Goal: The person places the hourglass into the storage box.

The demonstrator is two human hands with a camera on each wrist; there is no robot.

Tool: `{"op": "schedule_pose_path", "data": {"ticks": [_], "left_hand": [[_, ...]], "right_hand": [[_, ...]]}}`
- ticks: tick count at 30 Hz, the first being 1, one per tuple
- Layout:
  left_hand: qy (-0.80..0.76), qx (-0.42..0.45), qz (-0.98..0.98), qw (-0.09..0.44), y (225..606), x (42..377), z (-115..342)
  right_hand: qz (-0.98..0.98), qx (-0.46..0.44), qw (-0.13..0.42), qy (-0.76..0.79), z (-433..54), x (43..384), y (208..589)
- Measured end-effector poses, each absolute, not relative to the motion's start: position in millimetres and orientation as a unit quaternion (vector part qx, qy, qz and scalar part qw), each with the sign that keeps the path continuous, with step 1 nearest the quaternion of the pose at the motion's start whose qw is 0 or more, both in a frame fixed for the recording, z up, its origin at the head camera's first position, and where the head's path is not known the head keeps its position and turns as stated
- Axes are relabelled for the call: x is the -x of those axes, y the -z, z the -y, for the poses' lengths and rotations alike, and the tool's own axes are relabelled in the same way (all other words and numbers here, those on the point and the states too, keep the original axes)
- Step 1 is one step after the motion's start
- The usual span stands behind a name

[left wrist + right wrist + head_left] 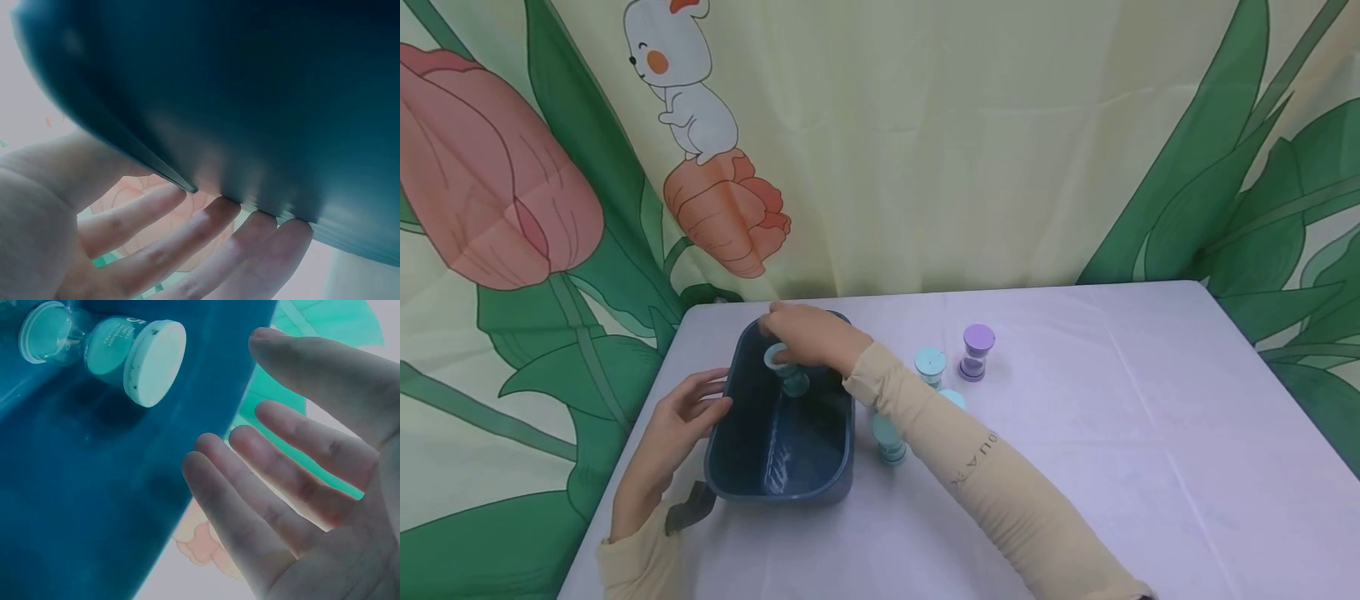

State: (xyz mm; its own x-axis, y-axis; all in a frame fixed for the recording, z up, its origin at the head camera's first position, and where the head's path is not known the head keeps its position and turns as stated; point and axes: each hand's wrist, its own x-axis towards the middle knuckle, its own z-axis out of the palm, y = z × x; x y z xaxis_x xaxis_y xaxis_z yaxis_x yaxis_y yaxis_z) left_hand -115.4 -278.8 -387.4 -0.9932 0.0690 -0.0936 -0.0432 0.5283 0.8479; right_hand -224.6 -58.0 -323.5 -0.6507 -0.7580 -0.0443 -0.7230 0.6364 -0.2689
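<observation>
A dark blue plastic bin (pixel 778 487) stands on the table, and my left hand (pixel 681 425) touches its left side. In the left wrist view the extended fingertips (pixel 294 234) rest against the bin's outer wall (pixel 350 181). A light teal hourglass (pixel 795 383) stands tilted inside the bin near its far end; its white-rimmed cap (pixel 156 362) faces the camera in the right wrist view. My right hand (pixel 816 335) is over the bin's far edge, close to the hourglass. The right wrist view shows its fingers spread, apart from the hourglass, holding nothing.
Right of the bin stand a purple hourglass (pixel 976 354) and several teal ones, including a back one (pixel 930 367) and a front one (pixel 889 440), partly covered by my right sleeve (pixel 985 458). A printed curtain (pixel 925 167) hangs behind the white-covered table (pixel 1112 433).
</observation>
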Motion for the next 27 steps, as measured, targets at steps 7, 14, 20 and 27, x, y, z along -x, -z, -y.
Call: {"op": "schedule_pose_path", "data": {"ticks": [7,14,20,27], "left_hand": [[-0.483,-0.008,-0.874,0.054,387.8,114.5,279.5],[-0.483,-0.010,-0.874,0.051,389.9,116.1,279.6],[-0.479,-0.010,-0.876,0.048,389.0,116.1,278.3],[-0.476,-0.009,-0.878,0.047,388.1,115.3,279.2]], "right_hand": [[-0.901,0.410,0.062,0.130,46.5,219.8,318.3],[-0.900,0.404,0.046,0.155,24.7,215.0,308.3],[-0.902,0.397,0.028,0.166,9.4,211.9,304.1],[-0.907,0.384,0.024,0.174,-6.3,208.0,302.9]]}}
